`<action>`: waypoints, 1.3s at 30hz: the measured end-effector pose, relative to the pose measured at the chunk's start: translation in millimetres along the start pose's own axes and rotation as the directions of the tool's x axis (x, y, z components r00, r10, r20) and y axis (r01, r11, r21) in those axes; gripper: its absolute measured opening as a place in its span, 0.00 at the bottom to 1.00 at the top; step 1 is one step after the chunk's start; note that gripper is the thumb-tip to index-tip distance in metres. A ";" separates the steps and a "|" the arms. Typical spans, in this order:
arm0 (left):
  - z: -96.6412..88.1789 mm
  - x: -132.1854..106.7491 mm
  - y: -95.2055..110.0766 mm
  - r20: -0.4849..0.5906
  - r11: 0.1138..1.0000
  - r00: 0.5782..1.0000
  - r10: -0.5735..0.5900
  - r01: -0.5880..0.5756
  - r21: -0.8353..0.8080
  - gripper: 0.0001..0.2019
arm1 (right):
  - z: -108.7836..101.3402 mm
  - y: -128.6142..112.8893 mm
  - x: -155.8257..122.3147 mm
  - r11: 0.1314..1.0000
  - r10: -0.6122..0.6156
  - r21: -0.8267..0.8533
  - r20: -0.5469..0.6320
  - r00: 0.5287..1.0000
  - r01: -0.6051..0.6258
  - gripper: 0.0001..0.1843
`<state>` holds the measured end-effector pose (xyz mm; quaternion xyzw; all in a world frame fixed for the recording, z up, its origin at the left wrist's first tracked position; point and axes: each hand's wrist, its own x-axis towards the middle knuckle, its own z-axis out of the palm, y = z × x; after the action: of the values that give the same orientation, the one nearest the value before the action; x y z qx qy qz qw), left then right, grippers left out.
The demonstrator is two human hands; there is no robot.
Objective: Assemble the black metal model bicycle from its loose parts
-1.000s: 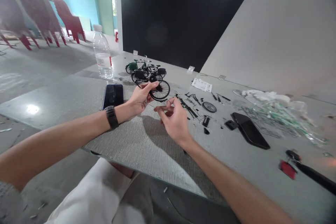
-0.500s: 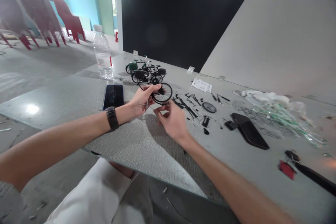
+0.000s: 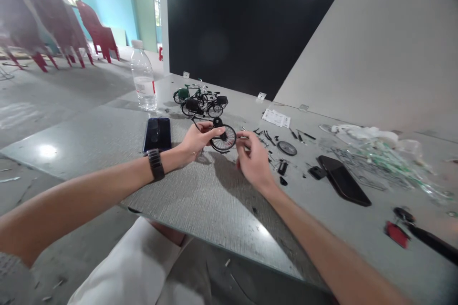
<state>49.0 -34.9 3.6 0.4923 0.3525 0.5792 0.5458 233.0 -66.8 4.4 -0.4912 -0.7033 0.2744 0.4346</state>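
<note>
My left hand (image 3: 196,139), with a black watch on its wrist, grips a partly built black model bicycle (image 3: 222,137) by its frame, the spoked wheel pointing right. My right hand (image 3: 253,158) is beside the wheel, thumb and forefinger pinched on a small thin part that touches the wheel's right side; I cannot name that part. Several loose black parts (image 3: 281,167) and a second small wheel (image 3: 287,148) lie on the grey table (image 3: 200,200) just right of my hands.
Two finished model bicycles (image 3: 200,100) stand behind my hands, next to a water bottle (image 3: 143,76). A dark phone (image 3: 157,133) lies left, another phone (image 3: 343,180) right. Instruction sheet (image 3: 275,117), clear plastic bags (image 3: 379,152), a red-and-black tool (image 3: 411,226). Red chairs far left.
My left hand has swung the wheel from the back towards the right. My right hand has moved up and right to the wheel, and its fingers have closed into a pinch.
</note>
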 end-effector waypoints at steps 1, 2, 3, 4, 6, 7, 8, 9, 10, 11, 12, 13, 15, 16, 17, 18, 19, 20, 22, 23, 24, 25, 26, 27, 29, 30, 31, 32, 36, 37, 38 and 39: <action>-0.5 -0.1 -1.1 0.001 1.000 1.000 -0.003 0.003 0.012 0.15 | -1.5 -0.6 0.1 1.000 -0.023 -0.007 -0.007 1.000 0.023 0.14; -0.8 -0.3 -1.9 0.002 1.000 1.000 -0.010 0.010 0.025 0.15 | -2.5 -1.2 0.2 0.999 -0.045 -0.018 -0.010 0.999 0.045 0.16; -0.9 -0.7 -2.5 0.003 0.999 1.000 -0.017 0.017 0.037 0.15 | -3.4 -1.9 0.4 0.997 -0.065 -0.035 -0.009 0.998 0.065 0.17; -1.0 -1.2 -2.8 0.006 0.999 1.000 -0.023 0.023 0.048 0.15 | -4.6 -2.4 1.0 0.995 -0.084 -0.062 -0.006 0.996 0.083 0.18; -0.8 -2.2 -3.0 0.011 0.998 0.999 -0.030 0.029 0.064 0.16 | -9.1 -2.6 4.0 0.981 -0.125 -0.147 0.013 0.992 0.125 0.19; -0.6 -2.8 -2.9 0.013 0.997 0.999 -0.032 0.031 0.070 0.16 | -12.8 -2.2 6.6 0.967 -0.149 -0.204 0.031 0.988 0.153 0.20; -0.4 -3.3 -2.7 0.013 0.996 0.999 -0.036 0.035 0.077 0.16 | -17.5 -1.1 10.0 0.947 -0.173 -0.267 0.057 0.983 0.182 0.20; -0.2 -3.7 -2.5 0.009 0.996 0.999 -0.043 0.042 0.083 0.16 | -23.1 0.5 14.0 0.921 -0.190 -0.330 0.088 0.978 0.208 0.20; 0.0 -4.1 -2.4 0.001 0.995 0.999 -0.052 0.051 0.088 0.17 | -29.2 2.8 18.5 0.893 -0.198 -0.387 0.120 0.973 0.230 0.20; 0.1 -4.3 -2.2 -0.008 0.994 0.998 -0.061 0.061 0.092 0.17 | -35.5 5.7 23.2 0.867 -0.196 -0.436 0.150 0.969 0.243 0.20; 0.1 -4.5 -2.2 -0.015 0.993 0.998 -0.066 0.067 0.094 0.17 | -41.4 9.3 27.8 0.843 -0.188 -0.477 0.169 0.968 0.247 0.19; 0.1 -4.7 -2.1 -0.020 0.993 0.997 -0.068 0.069 0.094 0.17 | -46.7 13.2 32.0 0.822 -0.175 -0.513 0.186 0.967 0.248 0.18; -0.2 -4.9 -2.1 -0.024 0.993 0.998 -0.061 0.063 0.095 0.18 | -54.3 22.0 38.4 0.776 -0.154 -0.576 0.225 0.962 0.259 0.15; -0.4 -5.0 -2.2 -0.025 0.993 0.998 -0.058 0.061 0.097 0.18 | -56.3 26.3 40.3 0.748 -0.147 -0.605 0.252 0.957 0.274 0.14; -0.6 -5.1 -2.3 -0.029 0.993 0.998 -0.059 0.062 0.099 0.19 | -57.1 30.5 41.3 0.718 -0.141 -0.632 0.278 0.950 0.292 0.12; -0.9 -5.1 -2.4 -0.035 0.993 0.997 -0.063 0.066 0.101 0.19 | -56.9 34.2 41.6 0.690 -0.133 -0.655 0.304 0.943 0.308 0.11; -1.1 -5.1 -2.6 -0.042 0.992 0.997 -0.067 0.071 0.102 0.19 | -56.1 37.5 41.4 0.666 -0.122 -0.674 0.324 0.938 0.320 0.11; -1.3 -5.0 -2.8 -0.049 0.992 0.996 -0.072 0.077 0.102 0.19 | -54.9 40.3 40.8 0.649 -0.111 -0.689 0.333 0.936 0.322 0.10; -1.8 -4.6 -3.8 -0.058 0.992 0.995 -0.079 0.084 0.097 0.18 | -52.2 44.5 39.7 0.637 -0.093 -0.704 0.332 0.939 0.312 0.10; -2.1 -4.3 -4.4 -0.061 0.992 0.995 -0.080 0.085 0.095 0.18 | -51.1 46.0 39.4 0.635 -0.086 -0.711 0.324 0.942 0.302 0.10; -2.5 -3.9 -5.1 -0.062 0.992 0.995 -0.080 0.086 0.095 0.18 | -50.2 47.1 39.3 0.631 -0.079 -0.719 0.313 0.946 0.291 0.10; -2.9 -3.5 -5.8 -0.063 0.992 0.995 -0.076 0.082 0.097 0.19 | -49.6 47.9 39.4 0.626 -0.069 -0.728 0.305 0.950 0.279 0.10; -3.3 -3.2 -6.5 -0.058 0.992 0.996 -0.072 0.077 0.102 0.19 | -49.2 48.5 39.5 0.620 -0.053 -0.738 0.301 0.952 0.268 0.11; -3.7 -3.0 -7.1 -0.050 0.991 0.997 -0.066 0.071 0.111 0.19 | -48.8 48.9 39.6 0.613 -0.033 -0.747 0.301 0.953 0.257 0.11; -4.3 -2.8 -7.7 -0.038 0.990 0.998 -0.053 0.057 0.128 0.19 | -48.0 48.8 39.4 0.600 0.001 -0.762 0.306 0.952 0.244 0.11; -4.5 -2.8 -7.7 -0.036 0.989 0.998 -0.049 0.054 0.135 0.19 | -47.5 48.3 39.0 0.593 0.001 -0.766 0.309 0.951 0.248 0.11; -4.6 -2.9 -7.5 -0.039 0.989 0.998 -0.049 0.054 0.141 0.19 | -47.0 47.3 38.5 0.591 -0.011 -0.765 0.308 0.951 0.255 0.11; -4.6 -2.9 -7.4 -0.045 0.988 0.998 -0.052 0.058 0.144 0.19 | -46.4 45.7 37.9 0.600 -0.028 -0.759 0.297 0.954 0.254 0.10; -3.8 -2.5 -7.0 -0.056 0.986 0.996 -0.070 0.078 0.148 0.17 | -43.0 33.1 34.2 0.803 -0.058 -0.573 0.197 0.979 0.163 0.13; -3.3 -2.3 -7.0 -0.054 0.986 0.996 -0.071 0.078 0.147 0.17 | -41.5 28.6 32.6 0.860 -0.063 -0.488 0.182 0.981 0.146 0.14; -2.8 -2.3 -6.9 -0.051 0.987 0.996 -0.071 0.078 0.144 0.17 | -39.7 23.9 30.7 0.905 -0.079 -0.400 0.178 0.981 0.146 0.17; -2.2 -2.3 -6.7 -0.049 0.987 0.996 -0.072 0.078 0.140 0.17 | -37.6 19.2 28.5 0.935 -0.104 -0.318 0.177 0.979 0.157 0.20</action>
<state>48.6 -35.9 -3.7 0.5035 0.4230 0.5422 0.5231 270.8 -34.8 16.2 -0.4861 -0.8024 0.1610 0.3064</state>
